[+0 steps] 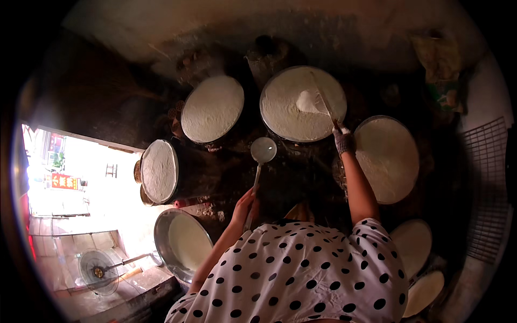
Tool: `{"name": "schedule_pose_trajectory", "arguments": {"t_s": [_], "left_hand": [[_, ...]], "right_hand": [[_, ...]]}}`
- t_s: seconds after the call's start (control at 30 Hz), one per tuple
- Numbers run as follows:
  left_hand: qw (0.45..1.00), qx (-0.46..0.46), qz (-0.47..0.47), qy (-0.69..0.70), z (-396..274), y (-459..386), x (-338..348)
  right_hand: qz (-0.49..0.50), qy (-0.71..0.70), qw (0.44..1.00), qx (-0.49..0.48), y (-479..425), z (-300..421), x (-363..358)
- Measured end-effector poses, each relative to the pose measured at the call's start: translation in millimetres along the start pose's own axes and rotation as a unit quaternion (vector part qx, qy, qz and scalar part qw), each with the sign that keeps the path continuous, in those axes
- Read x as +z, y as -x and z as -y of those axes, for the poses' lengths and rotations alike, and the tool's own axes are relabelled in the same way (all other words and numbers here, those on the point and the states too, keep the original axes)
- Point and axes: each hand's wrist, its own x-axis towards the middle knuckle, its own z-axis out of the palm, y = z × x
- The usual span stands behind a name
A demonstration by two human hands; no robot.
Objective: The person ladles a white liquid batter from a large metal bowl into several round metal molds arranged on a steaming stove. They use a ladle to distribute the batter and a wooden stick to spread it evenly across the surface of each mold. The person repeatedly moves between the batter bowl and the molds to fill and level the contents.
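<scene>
My left hand grips the handle of a ladle, whose bowl holds a whitish liquid with a bright glint. The ladle hangs over the dark gap in front of me. In a knitted glove, my right hand is closed around the end of a long thin flat stick. That stick reaches across a large round pan covered with a pale layer. Beside the stick, a whiter mound or fold stands out on that layer; what it is made of I cannot tell.
Similar pale-topped rounds stand at the upper left, far left and right, with more at the lower right. A metal basin of pale liquid sits near my left arm. Beyond it is a fan. A wire grid lines the right.
</scene>
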Motion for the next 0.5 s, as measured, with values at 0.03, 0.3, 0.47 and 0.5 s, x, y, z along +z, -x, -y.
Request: {"name": "schedule_pose_trajectory", "arguments": {"t_s": [0.03, 0.3, 0.47, 0.5], "left_hand": [[1.0, 0.001, -0.01, -0.018, -5, -9, 4], [0.986, 0.071, -0.032, -0.148, -58, -122, 46], [0.985, 0.111, -0.043, -0.125, -58, -163, 87], [0.987, 0.117, -0.04, -0.105, -53, -169, 92]], "right_hand": [[0.034, 0.013, 0.999, -0.018, 1, -3, 7], [0.09, 0.088, 0.985, -0.122, 77, -2, -30], [-0.001, 0.066, 0.998, 0.013, 114, 7, 10], [0.002, 0.075, 0.997, 0.004, 121, 7, 30]]}}
